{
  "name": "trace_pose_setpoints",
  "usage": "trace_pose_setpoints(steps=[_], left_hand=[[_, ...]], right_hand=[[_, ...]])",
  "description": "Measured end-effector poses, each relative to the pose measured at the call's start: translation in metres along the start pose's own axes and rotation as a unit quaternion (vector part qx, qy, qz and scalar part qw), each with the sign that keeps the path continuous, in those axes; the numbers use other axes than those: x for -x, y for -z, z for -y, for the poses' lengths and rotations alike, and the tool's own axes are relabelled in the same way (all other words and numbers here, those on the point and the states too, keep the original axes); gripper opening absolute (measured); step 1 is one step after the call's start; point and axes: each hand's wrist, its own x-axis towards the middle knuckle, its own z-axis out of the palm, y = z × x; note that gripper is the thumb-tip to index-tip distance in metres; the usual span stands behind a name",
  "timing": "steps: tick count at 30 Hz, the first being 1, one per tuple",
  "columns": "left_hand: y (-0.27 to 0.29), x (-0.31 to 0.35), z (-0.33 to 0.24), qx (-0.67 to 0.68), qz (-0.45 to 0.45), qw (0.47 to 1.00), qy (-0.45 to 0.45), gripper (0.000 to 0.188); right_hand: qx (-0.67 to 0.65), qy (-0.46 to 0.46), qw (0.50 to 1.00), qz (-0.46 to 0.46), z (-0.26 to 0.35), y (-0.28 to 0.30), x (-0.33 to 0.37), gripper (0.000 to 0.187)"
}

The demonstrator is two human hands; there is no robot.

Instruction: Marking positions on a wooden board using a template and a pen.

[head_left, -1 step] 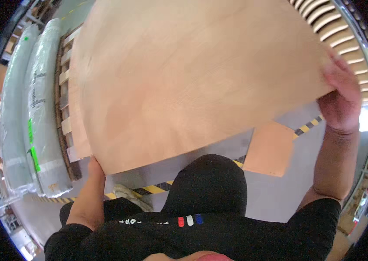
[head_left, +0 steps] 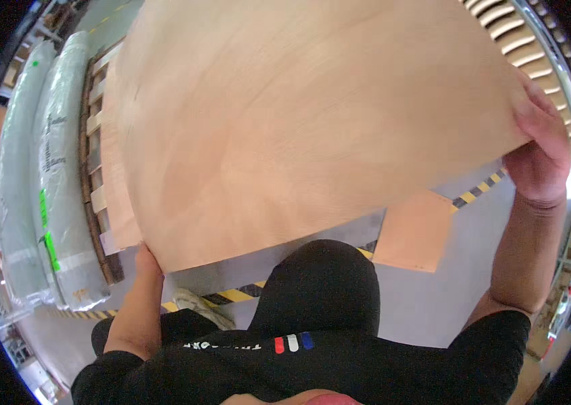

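A large, thin plywood sheet [head_left: 285, 135] spans most of the head view in front of me, tilted so that its right side lies farther out. My left hand [head_left: 151, 259] grips its near left corner, with most of the fingers hidden. At the right edge my right hand [head_left: 540, 138] is closed round the near right corner, thumb on the upper face and fingers beneath. Beyond the left edge of the sheet, another light wooden panel [head_left: 115, 196] lies on a slatted wooden pallet [head_left: 98, 162].
Two long plastic-wrapped rolls [head_left: 63, 196] lie left of the pallet. A smaller wooden piece [head_left: 412, 233] is on the grey floor beside yellow-black striped tape [head_left: 478, 191]. Curved wooden slats [head_left: 525, 50] stand in a row at the far right, and cluttered shelves [head_left: 565, 297] line the right rim.
My right hand has shifted slightly outward to the right with the corner of the plywood sheet. My left hand stays nearly where it was.
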Motion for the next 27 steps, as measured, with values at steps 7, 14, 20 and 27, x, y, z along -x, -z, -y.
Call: trace_pose_setpoints(steps=[7, 14, 20, 27], left_hand=[[-0.105, 0.027, -0.087, -0.098, 0.049, 0.991, -0.08, 0.056], [-0.204, 0.083, -0.119, -0.535, 0.147, 0.784, -0.278, 0.05], [-0.183, 0.103, -0.116, -0.305, 0.178, 0.908, -0.226, 0.046], [-0.207, 0.129, -0.14, -0.208, 0.169, 0.938, -0.22, 0.039]], right_hand=[[-0.021, -0.024, 0.982, -0.186, -0.064, 0.18, 0.081, 0.049], [-0.223, -0.266, 0.742, -0.574, -0.361, 0.254, 0.251, 0.054], [-0.21, -0.244, 0.823, -0.468, -0.375, 0.049, 0.212, 0.056], [-0.35, -0.157, 0.873, -0.3, -0.301, -0.024, 0.098, 0.03]])
